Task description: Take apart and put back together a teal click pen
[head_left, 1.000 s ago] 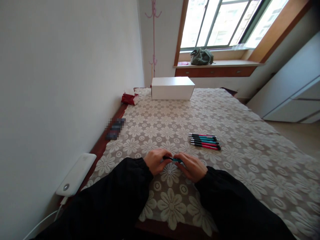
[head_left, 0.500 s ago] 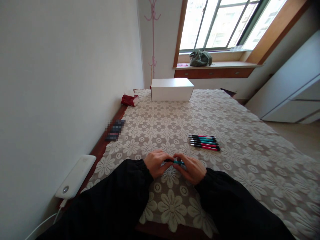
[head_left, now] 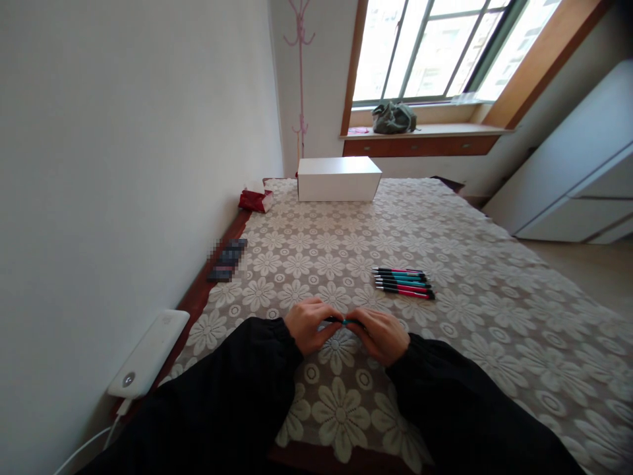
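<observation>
Between my two hands is a black and teal pen (head_left: 345, 322), held level just above the floral tablecloth (head_left: 341, 412). The fingers of my left hand (head_left: 309, 324) pinch its black end. My right hand (head_left: 380, 334) grips the teal part, with thumb and fingertips close to those of my left hand. Most of the pen is covered by my fingers. Beyond my right hand lies a row of several pens (head_left: 403, 283), black with red or teal barrels, side by side on the cloth.
A white box (head_left: 339, 182) stands at the table's far end. Along the left edge are a red packet (head_left: 255, 200), a blurred dark item (head_left: 228, 260) and a white power bank (head_left: 149, 353) with a cable, close to the wall.
My right hand's fingers have shifted their grip on the pen, so less of the teal barrel shows. My left hand stays nearly still, and the row of pens is unchanged.
</observation>
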